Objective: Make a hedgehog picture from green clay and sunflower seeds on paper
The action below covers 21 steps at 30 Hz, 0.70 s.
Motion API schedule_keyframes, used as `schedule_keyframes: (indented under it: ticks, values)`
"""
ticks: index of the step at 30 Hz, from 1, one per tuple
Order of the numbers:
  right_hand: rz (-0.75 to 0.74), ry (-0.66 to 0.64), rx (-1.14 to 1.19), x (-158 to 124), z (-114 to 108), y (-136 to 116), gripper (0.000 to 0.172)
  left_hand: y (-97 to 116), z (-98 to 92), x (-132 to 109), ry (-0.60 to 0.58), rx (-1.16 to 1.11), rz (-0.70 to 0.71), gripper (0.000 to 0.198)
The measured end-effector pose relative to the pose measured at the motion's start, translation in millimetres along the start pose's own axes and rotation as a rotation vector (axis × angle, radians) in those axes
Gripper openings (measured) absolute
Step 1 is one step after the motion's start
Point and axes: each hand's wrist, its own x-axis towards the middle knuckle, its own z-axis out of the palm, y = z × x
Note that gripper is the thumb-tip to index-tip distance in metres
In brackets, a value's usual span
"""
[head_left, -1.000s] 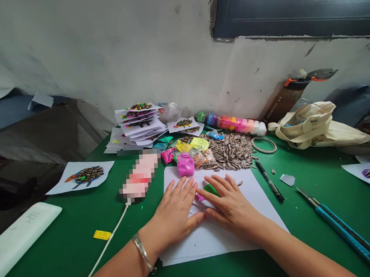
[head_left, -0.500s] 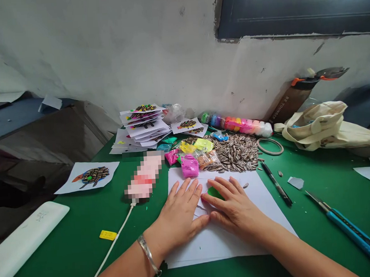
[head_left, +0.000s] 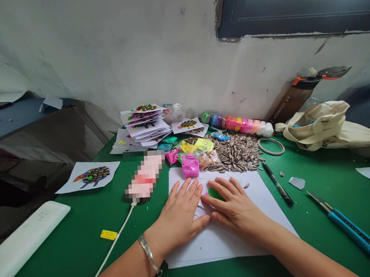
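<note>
Now, seeded picture [head_left: 93, 176]: well to our left, on the green table [head_left: 140, 229], apart from both hands.
Left hand [head_left: 182, 211]: laid palm down on the white paper [head_left: 187, 253], fingers straight and a little spread, with nothing that we can see in its grasp; the thumb points right, towards the other hand.
Green piece [head_left: 215, 194]: on the paper, showing between our right index and middle fingers, a pink edge [head_left: 207, 193] just left of it. The right hand is nearer, lying partly over it. What shows slants from far left to near right; fingers hide the rest, so we cannot tell its true long axis.
Right hand [head_left: 234, 206]: palm down, fingers spread wider and angled far left, pinching nothing that we can make out.
Loose seed [head_left: 246, 185]: just right of those fingers, untouched.
</note>
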Motion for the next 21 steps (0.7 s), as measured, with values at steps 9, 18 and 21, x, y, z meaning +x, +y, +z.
schedule_keyframes:
  ticks: [9, 18, 21]
  values:
    - [0.041, 0.016, 0.006, -1.8, 2.1, 0.9, 0.042, 0.0, -1.1, 1.0, -0.040, -0.009, -0.013, 0.073]
    - [0.068, 0.035, 0.014, -2.3, 4.6, 0.3, 0.045, -0.3, -0.5, 0.7, -0.039, -0.005, -0.008, 0.072]
    - [0.076, 0.039, 0.020, -2.3, 3.9, -0.4, 0.040, -0.3, -0.4, 0.9, -0.042, 0.000, -0.010, 0.072]
